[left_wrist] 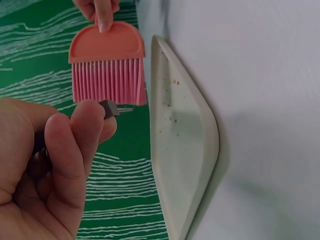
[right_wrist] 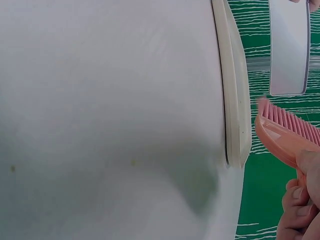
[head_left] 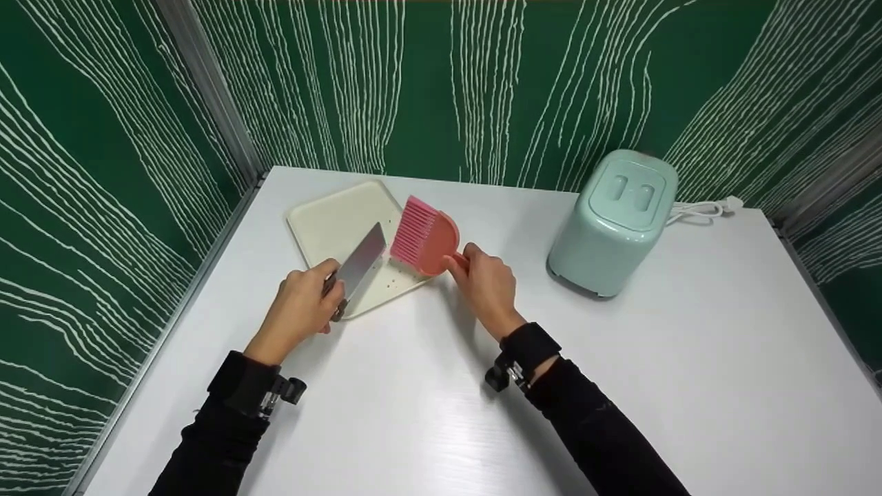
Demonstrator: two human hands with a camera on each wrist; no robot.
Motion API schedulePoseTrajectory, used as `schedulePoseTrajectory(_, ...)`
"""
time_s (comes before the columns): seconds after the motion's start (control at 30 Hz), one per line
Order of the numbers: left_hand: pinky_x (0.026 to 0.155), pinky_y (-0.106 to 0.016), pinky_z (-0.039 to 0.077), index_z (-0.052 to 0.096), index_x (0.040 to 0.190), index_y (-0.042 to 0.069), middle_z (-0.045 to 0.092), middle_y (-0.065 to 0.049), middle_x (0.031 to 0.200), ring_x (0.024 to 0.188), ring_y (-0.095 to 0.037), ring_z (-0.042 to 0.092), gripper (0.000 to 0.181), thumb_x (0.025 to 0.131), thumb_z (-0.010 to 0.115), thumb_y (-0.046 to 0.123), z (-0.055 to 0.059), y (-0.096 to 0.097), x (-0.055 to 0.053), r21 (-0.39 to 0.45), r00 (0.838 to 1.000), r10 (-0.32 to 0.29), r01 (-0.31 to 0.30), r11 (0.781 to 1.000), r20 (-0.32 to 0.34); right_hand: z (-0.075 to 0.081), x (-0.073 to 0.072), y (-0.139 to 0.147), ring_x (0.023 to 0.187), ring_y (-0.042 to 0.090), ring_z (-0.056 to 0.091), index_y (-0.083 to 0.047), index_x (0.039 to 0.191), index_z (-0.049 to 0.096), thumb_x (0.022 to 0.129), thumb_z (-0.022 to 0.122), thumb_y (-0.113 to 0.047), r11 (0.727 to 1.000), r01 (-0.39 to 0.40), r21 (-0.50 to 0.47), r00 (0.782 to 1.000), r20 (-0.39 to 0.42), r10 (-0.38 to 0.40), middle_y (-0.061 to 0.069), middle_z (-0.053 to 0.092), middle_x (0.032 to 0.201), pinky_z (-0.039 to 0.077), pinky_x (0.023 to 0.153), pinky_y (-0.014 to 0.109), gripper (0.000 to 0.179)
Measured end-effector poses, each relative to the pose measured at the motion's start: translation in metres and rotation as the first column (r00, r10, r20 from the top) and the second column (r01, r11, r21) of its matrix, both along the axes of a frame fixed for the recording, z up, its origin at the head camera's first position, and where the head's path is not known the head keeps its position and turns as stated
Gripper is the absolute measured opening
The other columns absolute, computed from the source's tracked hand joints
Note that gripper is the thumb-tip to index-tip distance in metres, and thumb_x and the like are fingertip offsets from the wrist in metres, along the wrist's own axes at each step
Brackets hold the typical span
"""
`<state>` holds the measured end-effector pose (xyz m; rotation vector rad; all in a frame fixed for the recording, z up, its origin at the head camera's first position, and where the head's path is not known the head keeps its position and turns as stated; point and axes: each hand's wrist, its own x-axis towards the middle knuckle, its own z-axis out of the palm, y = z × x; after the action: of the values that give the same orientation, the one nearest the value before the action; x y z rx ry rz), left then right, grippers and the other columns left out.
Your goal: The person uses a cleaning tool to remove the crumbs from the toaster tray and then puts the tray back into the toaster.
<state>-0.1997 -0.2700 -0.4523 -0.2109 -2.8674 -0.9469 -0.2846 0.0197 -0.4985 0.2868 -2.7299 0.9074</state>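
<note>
My left hand grips the dark handle of a flat rectangular metal blade, tilted over the cream tray. In the right wrist view the blade's pale broad face shows. An orange brush with pink bristles is in my right hand, which pinches its short handle. The bristles point left, close to the blade's far end, above the tray's right side. Small dark crumbs are scattered on the tray. In the left wrist view, curled fingers hide most of the blade's handle.
To the right stands a mint-green toaster with a closed lid, its white cord and plug behind it. The white table ends at green walls with white wavy lines at the back and sides.
</note>
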Motion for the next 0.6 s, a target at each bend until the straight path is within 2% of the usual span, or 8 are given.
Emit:
schedulePoseTrajectory(0.2, 0.041, -0.027, 0.048, 0.066, 0.115, 0.005, 0.072, -0.008, 0.067, 0.039, -0.01, 0.063, 0.013, 0.107, 0.059, 0.012, -0.001, -0.002, -0.001, 0.012, 1.0, -0.003, 0.003, 1.0, -0.015, 0.0, 0.002, -0.003, 0.063, 0.02, 0.049, -0.013, 0.081, 0.056, 0.102, 0.073, -0.046, 1.0, -0.015, -0.023, 1.0, -0.026, 0.014, -0.002, 0.047, 0.066, 0.034, 0.059, 0.034, 0.043)
schedulePoseTrajectory(0.37, 0.04, -0.027, 0.048, 0.065, 0.112, 0.005, 0.073, -0.012, 0.07, 0.039, -0.012, 0.064, 0.01, 0.106, 0.059, 0.011, -0.004, -0.005, -0.004, 0.014, 0.999, 0.013, -0.012, 1.0, -0.035, 0.002, 0.006, -0.007, 0.061, 0.017, 0.046, -0.013, 0.079, 0.055, 0.103, 0.072, -0.047, 0.996, -0.075, -0.055, 0.997, -0.03, 0.073, -0.003, 0.046, 0.066, 0.032, 0.058, 0.033, 0.044)
schedulePoseTrajectory(0.5, 0.039, -0.027, 0.049, 0.064, 0.109, 0.004, 0.072, -0.015, 0.07, 0.039, -0.014, 0.064, 0.007, 0.105, 0.06, 0.01, -0.005, -0.007, -0.008, 0.017, 0.997, 0.033, -0.032, 0.999, -0.066, 0.004, 0.011, -0.01, 0.059, 0.013, 0.04, -0.019, 0.073, 0.047, 0.102, 0.072, -0.047, 0.986, -0.141, -0.087, 0.989, 0.029, 0.144, -0.007, 0.041, 0.063, 0.028, 0.057, 0.03, 0.047)
schedulePoseTrajectory(0.6, 0.04, -0.029, 0.05, 0.064, 0.109, 0.004, 0.071, -0.018, 0.071, 0.04, -0.016, 0.065, 0.007, 0.105, 0.061, 0.009, -0.006, -0.008, -0.01, 0.012, 0.995, 0.047, -0.046, 0.999, -0.093, 0.005, 0.014, -0.011, 0.059, 0.01, 0.039, -0.022, 0.069, 0.045, 0.098, 0.071, -0.046, 0.976, -0.191, -0.106, 0.974, 0.105, 0.202, -0.009, 0.038, 0.061, 0.027, 0.057, 0.028, 0.045)
